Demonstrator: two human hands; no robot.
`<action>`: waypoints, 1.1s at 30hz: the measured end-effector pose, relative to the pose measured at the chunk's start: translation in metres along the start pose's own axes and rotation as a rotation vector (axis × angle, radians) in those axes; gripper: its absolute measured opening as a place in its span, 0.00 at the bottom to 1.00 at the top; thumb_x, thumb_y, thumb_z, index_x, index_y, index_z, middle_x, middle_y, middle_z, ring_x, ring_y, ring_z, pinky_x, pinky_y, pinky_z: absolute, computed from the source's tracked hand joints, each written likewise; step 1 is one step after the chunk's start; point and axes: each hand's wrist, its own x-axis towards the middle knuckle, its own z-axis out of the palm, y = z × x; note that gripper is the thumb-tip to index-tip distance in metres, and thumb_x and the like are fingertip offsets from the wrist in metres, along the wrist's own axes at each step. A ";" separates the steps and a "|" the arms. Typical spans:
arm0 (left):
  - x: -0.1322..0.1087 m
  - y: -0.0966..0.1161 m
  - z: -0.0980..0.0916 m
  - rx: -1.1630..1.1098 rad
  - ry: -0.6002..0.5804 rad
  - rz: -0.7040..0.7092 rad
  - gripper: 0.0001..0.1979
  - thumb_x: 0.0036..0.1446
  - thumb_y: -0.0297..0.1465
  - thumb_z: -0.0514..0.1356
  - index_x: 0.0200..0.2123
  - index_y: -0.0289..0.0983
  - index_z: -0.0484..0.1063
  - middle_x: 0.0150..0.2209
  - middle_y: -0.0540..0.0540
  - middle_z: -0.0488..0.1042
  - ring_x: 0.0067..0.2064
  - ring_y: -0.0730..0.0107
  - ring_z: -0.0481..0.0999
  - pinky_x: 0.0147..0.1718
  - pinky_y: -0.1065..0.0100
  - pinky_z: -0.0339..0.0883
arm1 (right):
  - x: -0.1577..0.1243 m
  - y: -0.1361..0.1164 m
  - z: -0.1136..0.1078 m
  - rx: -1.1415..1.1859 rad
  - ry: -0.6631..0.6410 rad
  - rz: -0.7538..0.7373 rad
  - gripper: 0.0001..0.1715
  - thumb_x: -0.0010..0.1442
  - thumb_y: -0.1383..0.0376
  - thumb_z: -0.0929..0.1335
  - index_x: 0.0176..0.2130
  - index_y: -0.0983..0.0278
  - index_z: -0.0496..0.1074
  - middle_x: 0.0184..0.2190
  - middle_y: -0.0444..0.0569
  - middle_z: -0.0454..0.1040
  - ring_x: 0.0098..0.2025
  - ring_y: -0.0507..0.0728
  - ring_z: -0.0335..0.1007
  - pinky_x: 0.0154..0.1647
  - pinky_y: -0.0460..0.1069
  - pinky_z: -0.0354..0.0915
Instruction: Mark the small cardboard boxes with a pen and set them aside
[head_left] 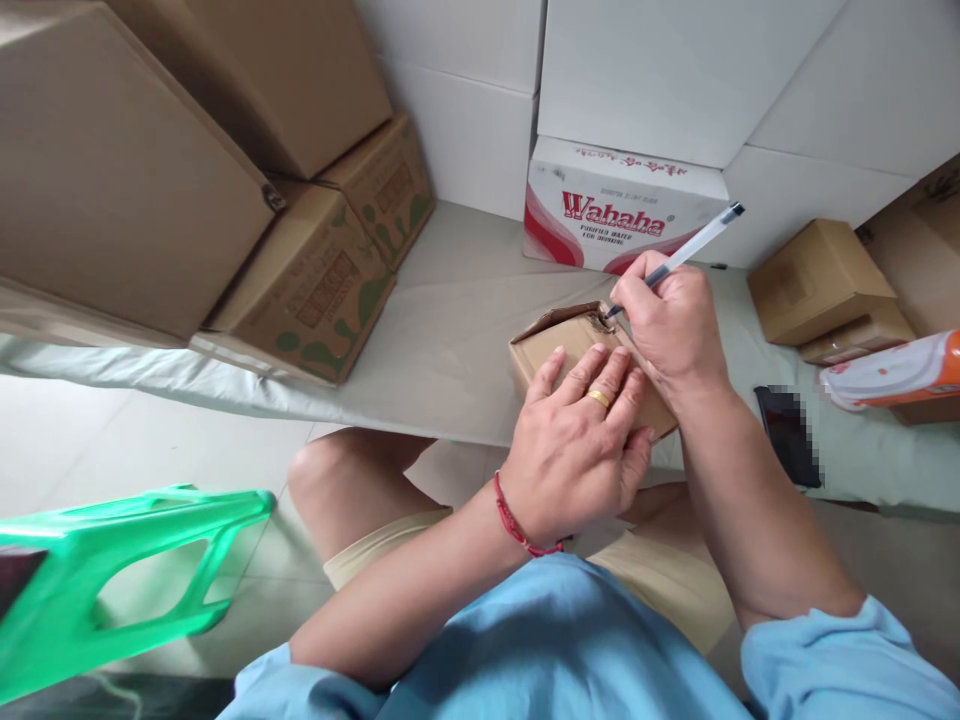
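Observation:
A small brown cardboard box (555,342) lies at the near edge of the cloth-covered surface, its far corner torn and darkened. My left hand (581,435) rests flat on top of it with the fingers spread. A ring and a red cord bracelet are on that hand and wrist. Closed around a pen (694,240) with a clear barrel and dark ends is my right hand (675,320). The pen's tip is at the torn corner of the box. My left hand hides much of the box's top.
Large brown cartons (315,290) stand stacked at the left. A white and red Wahaha carton (622,205) is behind the box, against white boxes. To the right are smaller brown boxes (821,275), a black phone-like object (787,435) and an orange-white packet (892,370). A green plastic stool (150,520) is lower left.

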 end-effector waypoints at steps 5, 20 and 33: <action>0.000 0.000 0.000 -0.006 0.010 -0.002 0.27 0.75 0.39 0.52 0.67 0.31 0.74 0.70 0.37 0.74 0.72 0.46 0.72 0.73 0.41 0.59 | -0.002 -0.003 -0.002 -0.023 -0.054 0.009 0.15 0.63 0.65 0.69 0.25 0.60 0.67 0.20 0.39 0.65 0.25 0.51 0.58 0.29 0.49 0.57; 0.002 0.001 -0.001 -0.026 -0.019 -0.023 0.26 0.75 0.39 0.53 0.67 0.33 0.75 0.69 0.37 0.74 0.72 0.47 0.73 0.74 0.42 0.58 | -0.004 -0.006 -0.004 -0.076 -0.017 -0.025 0.18 0.63 0.64 0.69 0.23 0.59 0.65 0.20 0.40 0.64 0.25 0.52 0.57 0.29 0.50 0.56; 0.002 0.002 0.000 -0.031 -0.009 -0.022 0.26 0.74 0.39 0.53 0.66 0.31 0.76 0.70 0.36 0.74 0.72 0.46 0.72 0.73 0.41 0.59 | -0.004 0.000 -0.006 -0.094 0.038 -0.082 0.22 0.65 0.64 0.69 0.22 0.59 0.62 0.19 0.42 0.62 0.25 0.52 0.58 0.28 0.52 0.56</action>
